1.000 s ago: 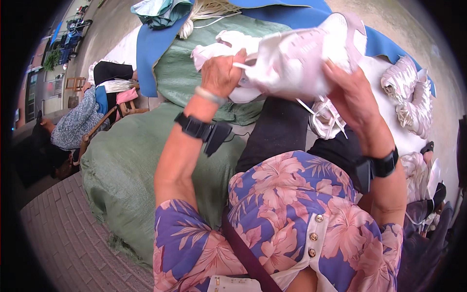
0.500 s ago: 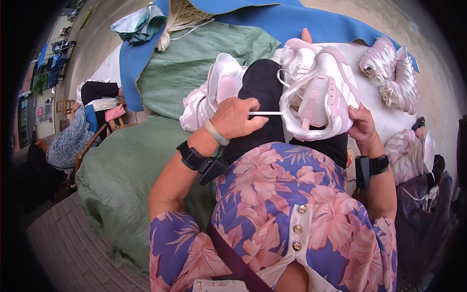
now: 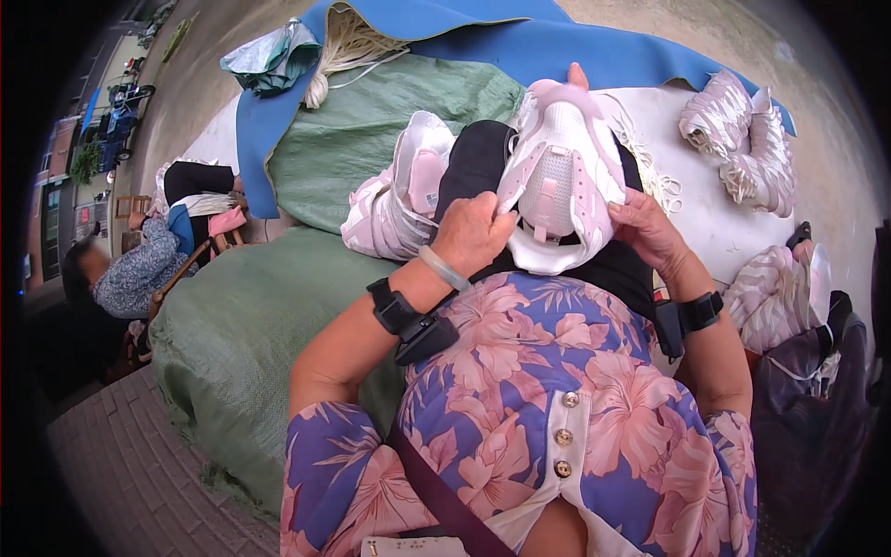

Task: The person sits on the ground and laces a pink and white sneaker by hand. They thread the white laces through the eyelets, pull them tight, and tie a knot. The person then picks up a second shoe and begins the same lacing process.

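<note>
A white and pink sneaker upper (image 3: 559,172) lies across my dark-trousered lap, its opening facing me and its mesh tongue showing between the eyelet rows. At its left eyelet edge, my left hand (image 3: 471,230) is closed in a pinch. A short white bit shows at these fingertips; whether it is lace or the upper's edge I cannot make out. My right hand (image 3: 650,226) grips the opposite side, thumb on the outer face and fingers mostly hidden. More pink and white uppers (image 3: 399,200) stand nested together beside my left leg.
Loose white laces (image 3: 659,181) lie right of my lap on a white sheet. Stacked uppers (image 3: 742,139) rest farther right. Green woven sacks (image 3: 251,343) fill my left side, with a lace bundle (image 3: 348,46) and blue sheet (image 3: 464,42) beyond. Another person (image 3: 139,274) sits far left.
The stretched lace in my left hand no longer shows; that hand has moved right to the upper's edge. The upper has shifted left and turned, and my right hand has moved left with it.
</note>
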